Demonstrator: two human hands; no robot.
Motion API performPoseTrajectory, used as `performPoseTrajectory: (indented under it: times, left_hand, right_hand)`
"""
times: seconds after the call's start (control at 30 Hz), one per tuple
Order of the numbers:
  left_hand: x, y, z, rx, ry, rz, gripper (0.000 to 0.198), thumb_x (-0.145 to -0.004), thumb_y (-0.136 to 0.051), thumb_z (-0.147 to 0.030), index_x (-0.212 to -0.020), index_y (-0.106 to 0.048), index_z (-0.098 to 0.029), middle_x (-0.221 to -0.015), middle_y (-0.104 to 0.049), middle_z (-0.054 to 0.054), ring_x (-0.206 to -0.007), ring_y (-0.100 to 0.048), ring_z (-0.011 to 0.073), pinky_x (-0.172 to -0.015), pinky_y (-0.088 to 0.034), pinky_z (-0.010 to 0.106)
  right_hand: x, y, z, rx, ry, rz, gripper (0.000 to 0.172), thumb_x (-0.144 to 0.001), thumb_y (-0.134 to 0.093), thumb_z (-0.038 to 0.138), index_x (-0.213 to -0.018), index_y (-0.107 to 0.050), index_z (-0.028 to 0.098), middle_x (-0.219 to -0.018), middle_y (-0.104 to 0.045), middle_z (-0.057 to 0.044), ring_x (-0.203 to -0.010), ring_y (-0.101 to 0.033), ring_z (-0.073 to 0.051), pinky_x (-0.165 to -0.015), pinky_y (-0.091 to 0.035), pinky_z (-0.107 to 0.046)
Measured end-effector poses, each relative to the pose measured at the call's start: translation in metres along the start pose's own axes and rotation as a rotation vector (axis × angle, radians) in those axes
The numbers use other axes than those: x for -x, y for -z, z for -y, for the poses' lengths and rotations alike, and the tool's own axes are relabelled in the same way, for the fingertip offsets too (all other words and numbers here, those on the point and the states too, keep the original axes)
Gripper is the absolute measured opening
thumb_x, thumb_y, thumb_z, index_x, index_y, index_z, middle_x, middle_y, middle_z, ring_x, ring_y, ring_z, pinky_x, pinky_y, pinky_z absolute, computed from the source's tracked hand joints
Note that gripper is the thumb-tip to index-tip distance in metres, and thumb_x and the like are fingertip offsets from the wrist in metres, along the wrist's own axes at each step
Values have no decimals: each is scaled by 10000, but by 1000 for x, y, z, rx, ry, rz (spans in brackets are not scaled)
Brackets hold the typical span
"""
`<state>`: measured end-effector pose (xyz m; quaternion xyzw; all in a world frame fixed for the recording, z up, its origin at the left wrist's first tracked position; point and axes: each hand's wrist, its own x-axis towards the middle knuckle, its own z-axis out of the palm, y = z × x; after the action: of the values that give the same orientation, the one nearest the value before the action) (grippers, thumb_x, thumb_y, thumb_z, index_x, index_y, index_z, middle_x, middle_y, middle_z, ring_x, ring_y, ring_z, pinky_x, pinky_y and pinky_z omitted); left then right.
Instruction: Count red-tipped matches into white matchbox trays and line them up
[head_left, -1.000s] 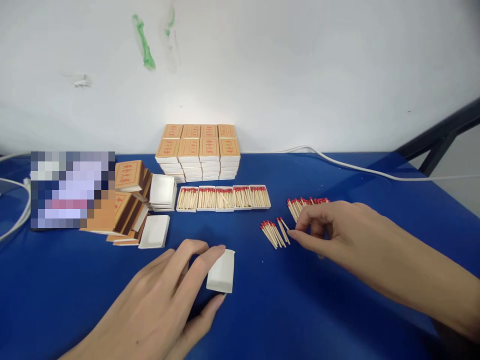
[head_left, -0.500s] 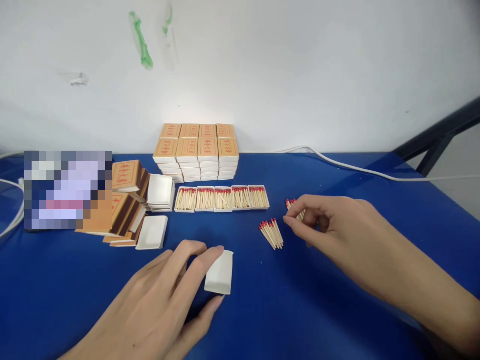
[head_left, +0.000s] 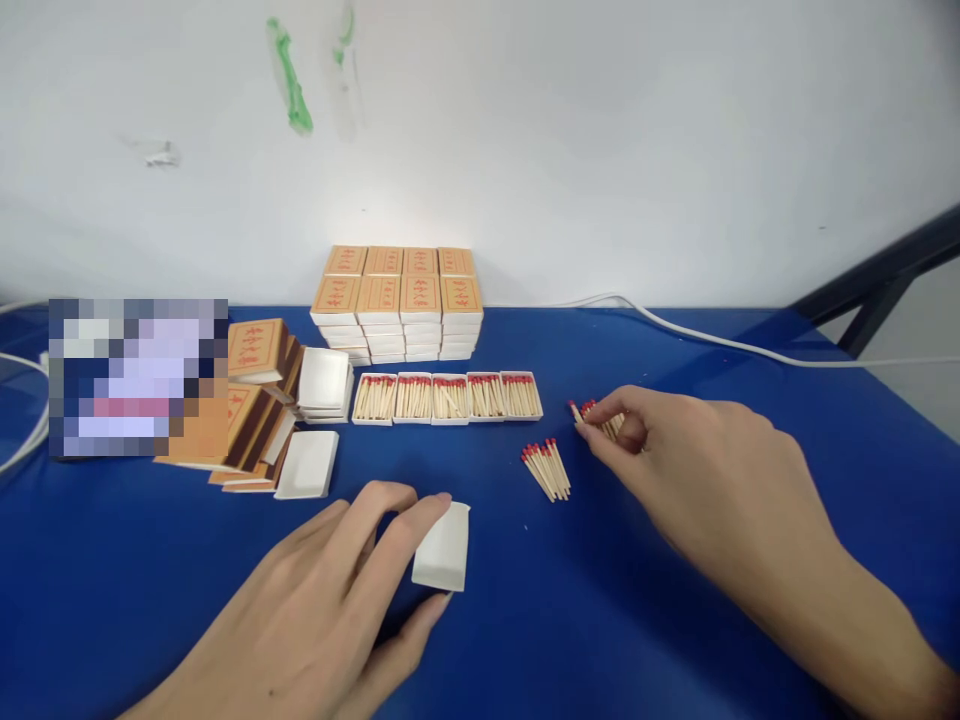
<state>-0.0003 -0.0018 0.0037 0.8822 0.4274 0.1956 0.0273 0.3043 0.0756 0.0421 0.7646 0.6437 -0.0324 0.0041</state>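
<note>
Between the index finger and thumb of my left hand (head_left: pixel 322 600) is a white empty matchbox tray (head_left: pixel 441 555), gripped by its far and near edges just above or on the blue table. My right hand (head_left: pixel 705 480) pinches a match (head_left: pixel 576 413) at the fingertips, its red head showing left of the thumb. Behind those fingers lie more matches (head_left: pixel 616 424), partly hidden by the hand. A fanned bunch of red-headed matches (head_left: pixel 546 470) rests on the table between my two hands.
Several filled match trays (head_left: pixel 450 400) form a row beyond the hands. Behind them stands a block of stacked matchboxes (head_left: pixel 397 295). Empty white trays (head_left: pixel 324 378) and orange matchbox sleeves (head_left: pixel 240 420) sit at left, beside a pixelated area. A white cable (head_left: pixel 705 335) runs along the wall.
My right hand's fingertips have shifted slightly right, and a match now shows between them. My left hand keeps its hold on the tray; the view has moved a little.
</note>
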Motion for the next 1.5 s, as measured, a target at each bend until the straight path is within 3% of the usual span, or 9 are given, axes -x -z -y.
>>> performPoseTrajectory:
  times: [0.37, 0.57, 0.77, 0.87, 1.5]
  left_hand:
    - [-1, -1, 0, 0, 1, 3, 376, -1254, -492, -394, -1573, -613, -236, -1327, -796, 84, -1012, -887, 236, -819, -736, 374]
    - [-2, 0, 1, 0, 0, 0, 369, -1258, -485, -397, -1562, -616, -232, -1314, -798, 82, -1002, -887, 236, -803, -735, 380]
    - [-3, -1, 1, 4, 13, -5, 362, -1253, -495, -400, -1555, -626, -250, -1324, -803, 73, -1026, -886, 230, -830, -730, 357]
    - [-1, -2, 0, 12, 10, 3, 360, -1247, -506, -385, -1558, -626, -251, -1313, -804, 70, -1013, -884, 227, -823, -728, 352]
    - [-1, 1, -1, -15, -12, 19, 366, -1263, -467, -389, -1556, -606, -220, -1309, -795, 86, -1020, -894, 249, -803, -734, 401]
  right_hand:
    - [0, -8, -12, -15, 135, -59, 261, -1052, -724, 517, -924, -873, 346, -812, -838, -79, -632, -704, -323, -554, -336, -385]
    - [3, 1, -7, -83, 110, 2, 247, -1035, -760, 504, -856, -862, 369, -779, -822, -47, -686, -726, -323, -571, -364, -390]
    - [8, -1, -12, -287, 228, 77, 339, -1038, -735, 547, -797, -808, 322, -636, -696, -3, -552, -625, -216, -558, -388, -375]
    - [10, -4, -12, -360, 259, 103, 328, -1027, -711, 548, -809, -806, 322, -655, -709, 3, -558, -637, -206, -552, -392, -371]
    - [14, -1, -6, -430, 242, 149, 384, -1026, -647, 611, -785, -765, 337, -682, -716, 15, -598, -634, -202, -587, -418, -382]
